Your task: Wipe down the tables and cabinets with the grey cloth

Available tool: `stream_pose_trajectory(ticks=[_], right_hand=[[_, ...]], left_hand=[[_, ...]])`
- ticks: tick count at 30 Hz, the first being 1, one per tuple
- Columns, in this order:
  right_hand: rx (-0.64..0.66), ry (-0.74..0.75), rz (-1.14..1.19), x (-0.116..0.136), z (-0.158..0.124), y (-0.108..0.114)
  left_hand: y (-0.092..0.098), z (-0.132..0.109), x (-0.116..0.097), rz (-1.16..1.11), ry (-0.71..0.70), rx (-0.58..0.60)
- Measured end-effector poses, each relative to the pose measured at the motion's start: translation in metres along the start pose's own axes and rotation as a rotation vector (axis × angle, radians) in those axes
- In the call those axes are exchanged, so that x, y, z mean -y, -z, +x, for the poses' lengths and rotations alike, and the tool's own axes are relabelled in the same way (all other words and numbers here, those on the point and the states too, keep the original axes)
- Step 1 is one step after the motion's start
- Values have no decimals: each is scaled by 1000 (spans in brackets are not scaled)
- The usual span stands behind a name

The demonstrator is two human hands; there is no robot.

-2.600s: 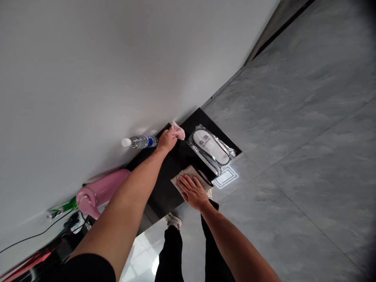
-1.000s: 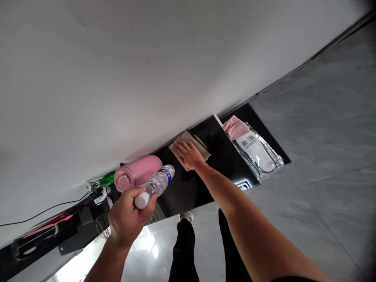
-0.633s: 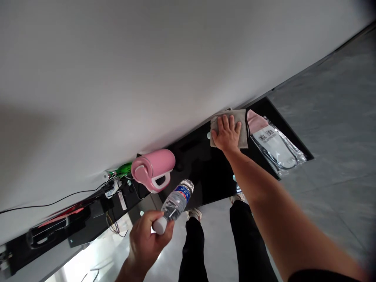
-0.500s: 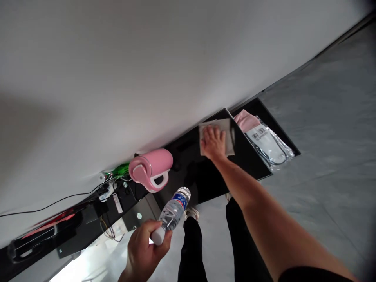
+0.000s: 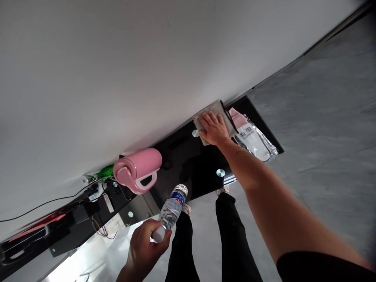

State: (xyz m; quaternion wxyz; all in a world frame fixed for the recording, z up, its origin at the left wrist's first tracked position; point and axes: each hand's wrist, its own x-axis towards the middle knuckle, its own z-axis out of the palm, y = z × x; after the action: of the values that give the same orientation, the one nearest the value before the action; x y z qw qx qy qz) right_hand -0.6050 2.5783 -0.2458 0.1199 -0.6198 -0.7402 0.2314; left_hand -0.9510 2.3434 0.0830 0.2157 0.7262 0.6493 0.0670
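My right hand (image 5: 214, 128) lies flat with fingers spread on a folded beige cloth (image 5: 222, 111), pressing it against a black glass panel (image 5: 188, 164). My left hand (image 5: 147, 246) is wrapped around a clear plastic water bottle (image 5: 172, 211) with a blue label, holding it cap-down beyond the panel's near edge. A pink cloth (image 5: 237, 118) lies just past the beige cloth, on a white slipper in a clear plastic bag (image 5: 252, 137).
A pink flask (image 5: 138, 166) stands at the panel's wall side, near a green bottle (image 5: 105, 171). Metal discs (image 5: 220, 172) stud the glass. Black equipment and cables (image 5: 76, 219) sit lower left. A white wall and grey tile floor surround it; my black trousers (image 5: 235, 243) show below.
My left hand has picked up the bottle from the wall side and carried it toward me. My right hand has slid the beige cloth across the glass. The camera view has turned.
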Motion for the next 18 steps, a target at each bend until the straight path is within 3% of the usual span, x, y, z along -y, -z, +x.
stream_pose_trajectory(ticks=[2, 4, 7, 10, 14, 16, 18], right_hand=[[-62, -112, -22, -19, -5, 12], [-115, -208, -29, -12, -17, 11], [-85, -237, -29, 36, -42, -8], [68, -88, -4, 109, -59, -40], [183, 117, 21, 193, -40, -83], [200, 181, 20, 212, -20, -93], [220, 247, 25, 209, -4, -90]], left_hand=[[-7, 0, -2, -12, -6, -15], [-11, 1, -2, -26, -44, -19], [-13, 1, 2, -62, -118, -6], [-11, 0, 4, -94, -170, 0], [-11, -7, 3, -88, -155, -5], [-14, -11, 1, -81, -117, -6], [-17, -15, -1, -76, -90, 13]])
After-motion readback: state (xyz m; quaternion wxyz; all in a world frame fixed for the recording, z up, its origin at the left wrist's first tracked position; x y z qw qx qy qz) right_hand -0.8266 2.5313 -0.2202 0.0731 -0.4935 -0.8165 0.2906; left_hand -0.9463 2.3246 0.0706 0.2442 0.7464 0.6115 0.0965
